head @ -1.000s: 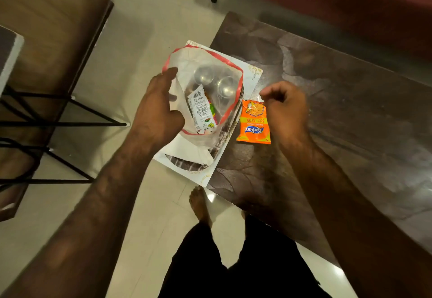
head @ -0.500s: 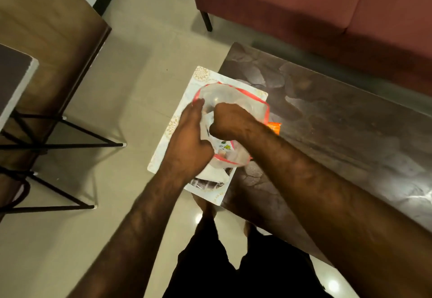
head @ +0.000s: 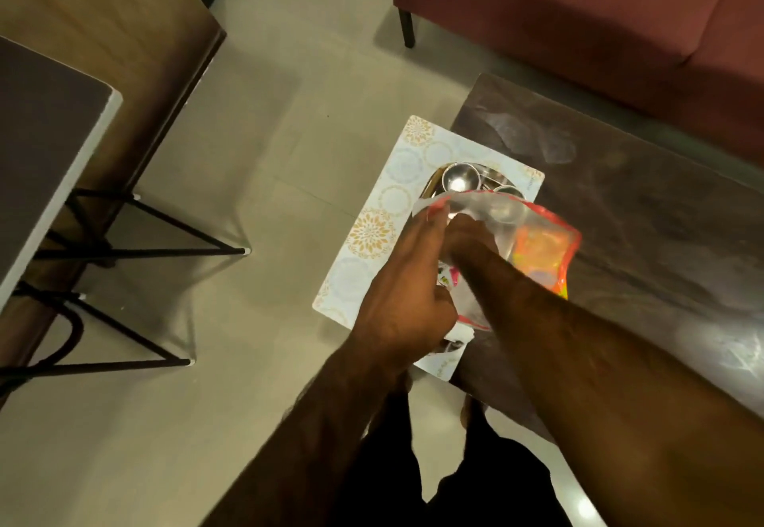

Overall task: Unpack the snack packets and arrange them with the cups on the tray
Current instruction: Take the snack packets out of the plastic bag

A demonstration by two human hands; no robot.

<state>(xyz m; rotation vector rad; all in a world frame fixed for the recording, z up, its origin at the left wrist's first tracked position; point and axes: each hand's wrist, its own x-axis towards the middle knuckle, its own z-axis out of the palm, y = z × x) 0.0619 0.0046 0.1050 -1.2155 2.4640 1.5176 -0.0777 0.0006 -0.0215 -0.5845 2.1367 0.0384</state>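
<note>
A clear plastic bag (head: 502,214) with a red rim lies on a white patterned tray (head: 372,233) that overhangs the dark table's left end. My left hand (head: 407,291) grips the bag's near edge. My right hand (head: 469,237) is pushed inside the bag, and its fingers are hidden. A white and green snack packet (head: 445,278) peeks out between my hands. An orange snack packet (head: 541,255) shows through the bag's right side, on the table. Two steel cups (head: 459,180) (head: 509,191) stand on the tray just beyond the bag.
The dark glossy table (head: 620,216) stretches to the right. A maroon sofa (head: 578,9) stands behind it. A wooden cabinet (head: 103,30) and a black metal-legged stand (head: 124,249) are on the left, across bare floor. My legs are below the tray.
My right hand left the table beside the orange packet and went into the bag. My left hand closed on the bag's edge, and the bag now sags rightward over the orange packet.
</note>
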